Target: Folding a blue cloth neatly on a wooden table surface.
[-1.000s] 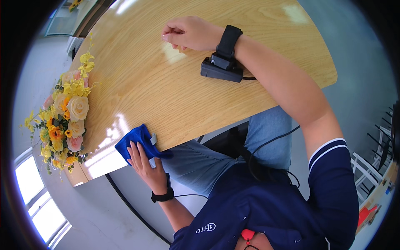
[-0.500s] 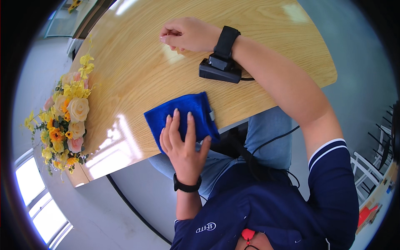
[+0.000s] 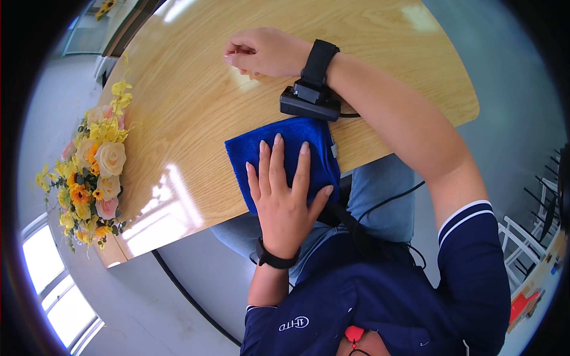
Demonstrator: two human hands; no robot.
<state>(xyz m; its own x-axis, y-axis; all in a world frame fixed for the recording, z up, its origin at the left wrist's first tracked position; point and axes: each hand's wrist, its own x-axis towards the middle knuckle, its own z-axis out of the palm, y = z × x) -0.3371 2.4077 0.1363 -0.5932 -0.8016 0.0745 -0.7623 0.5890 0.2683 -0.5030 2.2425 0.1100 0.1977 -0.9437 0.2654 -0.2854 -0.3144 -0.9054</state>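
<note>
A folded blue cloth lies on the wooden table close to its near edge, a small pale tag showing on its right side. My left hand is spread flat on top of the cloth, fingers apart and pointing away from me. Farther out, my right hand is over the tabletop with its fingers curled in toward the palm; nothing shows in them. A black strap on the right wrist carries a small black box-shaped device, just beyond the cloth's far edge.
An arrangement of yellow, cream and pink flowers stands at the table's left end. A black cable hangs by my right leg. White chairs are off to the right, and a window is at the lower left.
My left hand and the blue cloth have slid right and slightly away from me across the table. The right hand has shifted a little left and nearer, still curled.
</note>
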